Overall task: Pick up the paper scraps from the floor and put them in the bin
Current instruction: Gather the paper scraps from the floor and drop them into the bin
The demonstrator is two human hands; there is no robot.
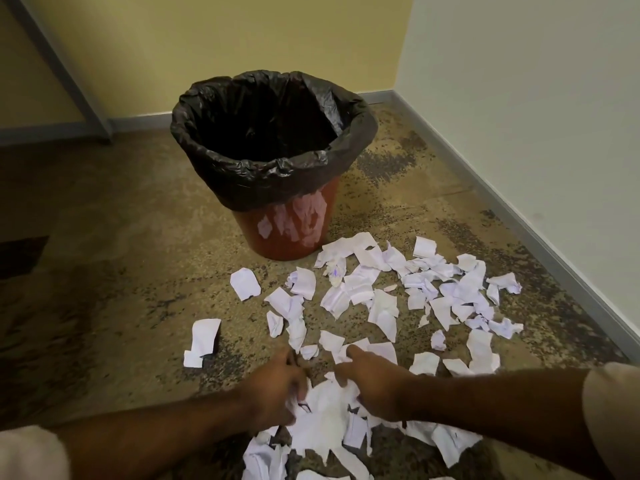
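A red bin (294,237) lined with a black bag (221,178) stands upright on the floor, its dark inside open at the top. Several white paper scraps (384,299) lie scattered in front of it and to its right, with a denser pile (325,427) nearest me. My left hand (273,393) and my right hand (377,382) are down on that near pile, facing each other, fingers curled around scraps between them. The left hand is blurred. What lies under the palms is hidden.
The bin sits near a room corner: a yellow wall (207,46) behind, a pale wall (536,98) on the right, grey skirting along both. A grey slanted post (62,71) meets the floor at the back left. Speckled floor (121,271) lies left of the scraps.
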